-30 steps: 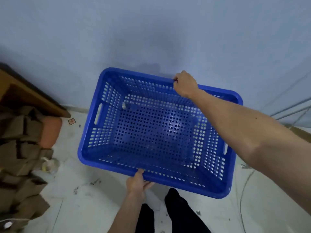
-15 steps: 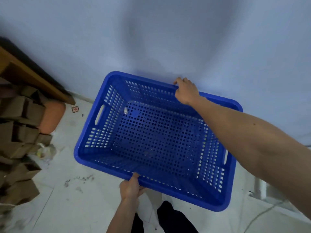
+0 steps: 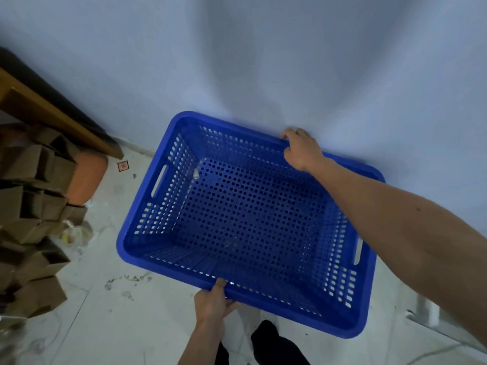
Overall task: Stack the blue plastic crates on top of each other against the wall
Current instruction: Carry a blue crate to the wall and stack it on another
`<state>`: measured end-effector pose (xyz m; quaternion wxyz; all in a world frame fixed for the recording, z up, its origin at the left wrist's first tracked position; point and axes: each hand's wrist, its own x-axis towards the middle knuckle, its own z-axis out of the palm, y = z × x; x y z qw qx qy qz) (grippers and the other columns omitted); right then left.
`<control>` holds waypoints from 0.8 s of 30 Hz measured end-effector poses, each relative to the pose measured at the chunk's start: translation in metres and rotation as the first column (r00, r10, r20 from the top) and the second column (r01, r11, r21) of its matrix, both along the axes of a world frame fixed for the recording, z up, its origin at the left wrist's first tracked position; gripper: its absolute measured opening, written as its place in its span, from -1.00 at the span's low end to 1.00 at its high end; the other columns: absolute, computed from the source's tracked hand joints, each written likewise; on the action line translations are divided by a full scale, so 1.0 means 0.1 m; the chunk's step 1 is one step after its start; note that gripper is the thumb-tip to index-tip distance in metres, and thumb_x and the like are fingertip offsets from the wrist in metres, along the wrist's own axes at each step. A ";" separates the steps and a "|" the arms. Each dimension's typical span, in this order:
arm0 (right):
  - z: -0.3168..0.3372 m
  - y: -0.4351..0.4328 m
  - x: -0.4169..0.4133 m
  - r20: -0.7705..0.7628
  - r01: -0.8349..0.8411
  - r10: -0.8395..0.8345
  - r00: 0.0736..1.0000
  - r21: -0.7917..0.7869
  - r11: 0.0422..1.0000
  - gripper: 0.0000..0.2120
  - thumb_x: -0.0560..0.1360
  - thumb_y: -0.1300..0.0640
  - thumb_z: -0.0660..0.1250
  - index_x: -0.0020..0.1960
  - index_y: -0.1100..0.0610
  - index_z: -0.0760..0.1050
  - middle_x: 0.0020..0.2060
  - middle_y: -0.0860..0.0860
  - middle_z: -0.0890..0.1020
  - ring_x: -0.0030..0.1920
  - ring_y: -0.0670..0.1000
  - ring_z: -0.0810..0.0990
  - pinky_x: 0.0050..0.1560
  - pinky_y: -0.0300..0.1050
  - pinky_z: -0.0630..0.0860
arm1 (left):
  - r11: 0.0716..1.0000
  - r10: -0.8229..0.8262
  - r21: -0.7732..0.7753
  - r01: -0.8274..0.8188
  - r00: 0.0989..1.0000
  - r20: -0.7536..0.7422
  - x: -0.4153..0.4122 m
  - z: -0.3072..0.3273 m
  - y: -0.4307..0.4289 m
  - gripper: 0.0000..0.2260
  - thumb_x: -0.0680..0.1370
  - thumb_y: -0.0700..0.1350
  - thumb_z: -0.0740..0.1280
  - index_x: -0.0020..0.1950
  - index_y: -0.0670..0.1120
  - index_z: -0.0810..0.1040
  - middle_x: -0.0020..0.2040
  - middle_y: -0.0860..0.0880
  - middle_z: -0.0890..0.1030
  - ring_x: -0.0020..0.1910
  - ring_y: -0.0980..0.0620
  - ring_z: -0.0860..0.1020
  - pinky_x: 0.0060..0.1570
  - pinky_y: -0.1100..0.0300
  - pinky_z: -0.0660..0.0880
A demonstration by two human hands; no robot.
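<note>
A blue perforated plastic crate fills the middle of the head view, empty and seen from above, its far long side close to the pale blue wall. My left hand grips the near long rim from below, thumb on top. On the far rim, next to the wall, my right hand is closed over the edge, the forearm crossing above the crate's right half. Whether the crate rests on anything is hidden beneath it. No second crate shows.
A pile of brown cardboard boxes stands at the left, with an orange cushion-like object and a wooden bench edge behind it. The pale floor is dirty. My dark trouser legs are below the crate.
The crate has moved lower and closer to the wall, held by both hands the whole time. My view has shifted slightly, so the boxes appear further up and left.
</note>
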<state>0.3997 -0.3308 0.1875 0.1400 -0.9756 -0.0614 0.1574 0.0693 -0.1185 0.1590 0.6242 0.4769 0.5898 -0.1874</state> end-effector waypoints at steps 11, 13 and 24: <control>-0.09 -0.14 -0.06 -0.033 0.005 -0.008 0.999 -0.107 0.994 -0.47 0.52 0.09 0.24 0.47 0.13 0.25 0.44 0.17 0.31 0.36 0.25 0.37 0.35 0.15 0.32 | 0.997 -0.068 -0.040 0.066 0.997 -0.048 0.06 0.05 -0.10 -0.93 0.57 -0.21 0.37 0.01 -0.20 0.55 -0.04 -0.24 0.69 -0.13 -0.21 0.70 -0.33 0.06 0.66; -0.04 -0.16 -0.10 -0.072 -0.019 0.010 0.997 -0.133 0.991 -0.40 0.53 0.05 0.24 0.51 0.13 0.18 0.47 0.18 0.26 0.39 0.25 0.33 0.35 0.15 0.31 | 0.994 -0.104 -0.050 0.102 0.994 -0.041 0.07 0.06 -0.07 -0.91 0.57 -0.21 0.37 0.04 -0.21 0.55 -0.01 -0.25 0.69 -0.10 -0.21 0.70 -0.29 0.05 0.67; 0.26 -0.08 -1.31 -0.253 -0.100 0.080 0.964 -0.066 0.993 -0.32 0.59 -0.02 0.25 0.59 0.04 0.00 0.55 0.12 0.18 0.49 0.19 0.24 0.44 0.17 0.27 | 0.057 -0.913 0.194 0.979 0.130 -0.386 0.19 0.23 0.51 -0.40 0.56 0.34 0.12 0.22 -0.15 0.54 0.17 -0.16 0.63 0.14 -0.14 0.59 0.13 0.03 0.52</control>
